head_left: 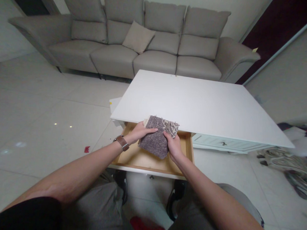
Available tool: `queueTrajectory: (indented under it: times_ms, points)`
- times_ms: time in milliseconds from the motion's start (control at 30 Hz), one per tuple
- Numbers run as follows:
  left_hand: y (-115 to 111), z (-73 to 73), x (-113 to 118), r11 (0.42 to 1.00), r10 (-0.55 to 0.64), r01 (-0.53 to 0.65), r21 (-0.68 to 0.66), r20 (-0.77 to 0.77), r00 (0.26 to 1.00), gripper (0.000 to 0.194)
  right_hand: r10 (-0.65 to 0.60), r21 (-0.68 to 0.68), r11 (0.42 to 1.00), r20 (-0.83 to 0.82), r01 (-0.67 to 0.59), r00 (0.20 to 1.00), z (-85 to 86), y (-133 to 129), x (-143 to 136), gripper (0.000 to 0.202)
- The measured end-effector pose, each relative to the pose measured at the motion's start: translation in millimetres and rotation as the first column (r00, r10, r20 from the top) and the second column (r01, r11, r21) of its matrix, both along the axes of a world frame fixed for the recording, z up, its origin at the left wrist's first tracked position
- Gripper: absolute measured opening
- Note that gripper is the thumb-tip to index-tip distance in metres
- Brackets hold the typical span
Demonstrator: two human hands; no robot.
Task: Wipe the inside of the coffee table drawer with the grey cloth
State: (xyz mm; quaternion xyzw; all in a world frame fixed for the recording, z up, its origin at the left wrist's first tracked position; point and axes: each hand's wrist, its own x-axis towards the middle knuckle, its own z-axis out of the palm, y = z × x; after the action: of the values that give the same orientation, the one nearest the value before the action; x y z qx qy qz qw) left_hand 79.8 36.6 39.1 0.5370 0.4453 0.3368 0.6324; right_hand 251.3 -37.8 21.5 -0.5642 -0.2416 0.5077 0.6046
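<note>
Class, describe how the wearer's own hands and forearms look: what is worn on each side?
No gloves are worn. The left hand has a brown band around its wrist, and a black sleeve shows near the elbow. The right hand has nothing around its wrist, and no sleeve shows on that side.

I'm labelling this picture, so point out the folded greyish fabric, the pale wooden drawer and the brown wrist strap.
Folded greyish fabric (pixel 153 144), head view: its broad face.
Pale wooden drawer (pixel 130 158), head view: its bare bottom.
Brown wrist strap (pixel 121 142), head view: its outer band.
</note>
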Motion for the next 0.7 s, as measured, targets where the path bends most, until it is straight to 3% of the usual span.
queueTrajectory:
  times_ms: [367, 533, 700]
  points:
    - [7.8, -10.0, -1.6, 0.999, 0.045, -0.046, -0.011, -0.071, 0.996, 0.042, -0.009, -0.022, 1.0, 0.023, 0.01, 1.0, 1.8, -0.1, -0.4, 0.043]
    - [3.9, -4.9, -1.9, 1.0, 0.021, -0.021, -0.005, 0.0, 1.0, 0.054, 0.01, -0.015, 1.0, 0.032, -0.01, 0.999, 2.7, -0.7, -1.2, 0.04]
    - [1.1, -0.6, -1.8, 0.998, 0.032, -0.031, 0.046, -0.038, 0.999, 0.059, 0.023, -0.006, 1.0, 0.05, -0.023, 0.998, 4.0, -1.4, -2.5, 0.041]
